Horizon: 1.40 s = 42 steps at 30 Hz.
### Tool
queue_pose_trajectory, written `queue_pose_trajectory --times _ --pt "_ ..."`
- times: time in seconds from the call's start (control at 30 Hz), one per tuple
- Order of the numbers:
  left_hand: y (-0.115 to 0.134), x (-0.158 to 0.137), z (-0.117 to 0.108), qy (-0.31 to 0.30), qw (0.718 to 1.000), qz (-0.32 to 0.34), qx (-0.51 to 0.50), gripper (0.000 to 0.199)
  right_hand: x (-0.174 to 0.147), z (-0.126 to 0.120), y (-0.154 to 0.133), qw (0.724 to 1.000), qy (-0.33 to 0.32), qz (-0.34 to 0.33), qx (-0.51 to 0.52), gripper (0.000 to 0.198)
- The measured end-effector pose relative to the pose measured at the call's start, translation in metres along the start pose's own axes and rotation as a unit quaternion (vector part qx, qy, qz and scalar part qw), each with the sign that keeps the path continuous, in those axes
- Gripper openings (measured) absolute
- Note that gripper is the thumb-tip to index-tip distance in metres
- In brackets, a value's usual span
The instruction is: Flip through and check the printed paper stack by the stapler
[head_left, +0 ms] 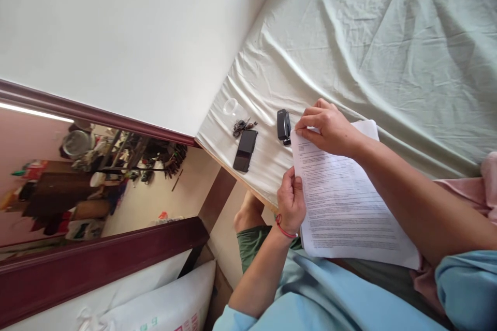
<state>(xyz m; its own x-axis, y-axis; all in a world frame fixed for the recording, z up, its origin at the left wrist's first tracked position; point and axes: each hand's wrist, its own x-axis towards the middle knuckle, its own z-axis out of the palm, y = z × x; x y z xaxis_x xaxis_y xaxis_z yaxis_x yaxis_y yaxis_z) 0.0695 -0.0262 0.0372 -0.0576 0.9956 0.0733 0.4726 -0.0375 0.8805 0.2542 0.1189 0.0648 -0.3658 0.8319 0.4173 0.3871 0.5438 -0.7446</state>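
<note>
A stack of printed paper sheets [345,201] lies tilted over my lap and the edge of the cloth-covered surface. My left hand [291,199] grips its left edge, thumb on top and fingers underneath. At the upper left corner, my right hand [326,126] pinches the sheets between thumb and fingers. Just left of that corner a black stapler [283,126] rests on the cloth, close to the paper. Further left are a dark phone [245,150], a bunch of keys [241,127] and a small clear plastic cup [230,107].
A pale green sheet [388,26] with folds covers the surface, whose wooden edge [236,176] runs along the left. Beyond it are a white wall [116,36], a dark red doorframe [116,248] and a white sack [166,300]. Pink cloth [466,189] lies at right.
</note>
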Motion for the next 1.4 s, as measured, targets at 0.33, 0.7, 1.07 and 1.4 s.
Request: queue_pose_trajectory --times 0.33,0.7,1.07,1.4 --pt "0.002 -0.005 -0.002 -0.014 1.0 -0.007 0.009 0.045 0.001 0.001 0.0 1.0 0.011 0.014 -0.005 0.025" --pt "0.007 -0.007 -0.003 -0.011 0.998 0.008 0.055 0.042 0.0 0.001 -0.002 1.0 0.018 0.012 -0.004 0.026" --pt "0.007 -0.01 0.0 -0.017 0.998 0.01 0.054 0.04 -0.001 0.002 -0.002 0.999 -0.022 0.008 -0.029 0.032" --pt "-0.001 -0.007 0.001 -0.023 0.999 -0.038 -0.025 0.045 0.0 0.004 -0.004 0.997 -0.059 0.021 -0.034 0.031"
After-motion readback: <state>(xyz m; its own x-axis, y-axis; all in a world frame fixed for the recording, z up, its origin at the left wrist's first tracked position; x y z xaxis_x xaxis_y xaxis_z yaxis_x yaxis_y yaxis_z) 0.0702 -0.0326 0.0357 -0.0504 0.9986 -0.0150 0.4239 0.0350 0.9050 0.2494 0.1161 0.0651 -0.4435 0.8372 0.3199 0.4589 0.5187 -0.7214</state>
